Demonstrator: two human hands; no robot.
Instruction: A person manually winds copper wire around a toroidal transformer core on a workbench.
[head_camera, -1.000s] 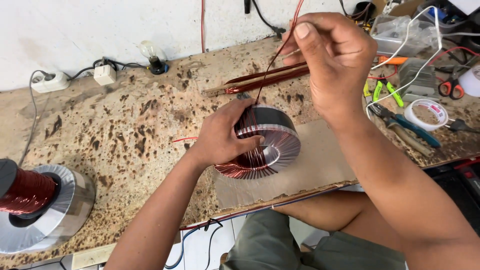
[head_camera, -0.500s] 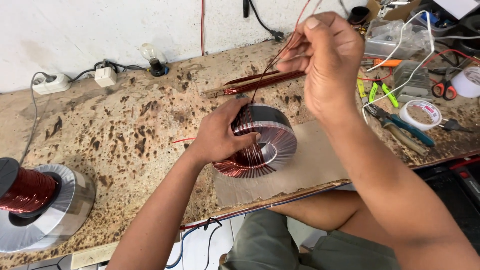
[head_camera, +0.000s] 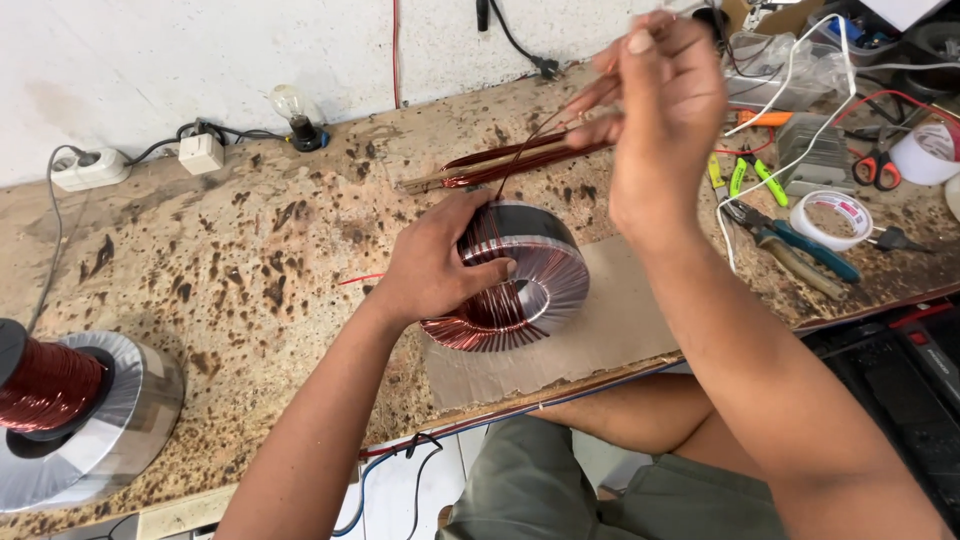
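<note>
Fingers (head_camera: 470, 270) of left hand (head_camera: 430, 265) gripping ring-shaped copper-wound coil (head_camera: 520, 285), right hand (head_camera: 660, 90) pinching thin copper wire (head_camera: 525, 145)

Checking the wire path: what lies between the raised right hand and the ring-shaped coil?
In the head view, thin copper wire and a wire-wound stick.

Bright even light, soft shadows, sharp

Head cam – steep downward, close, workbench (head_camera: 200, 270)
</note>
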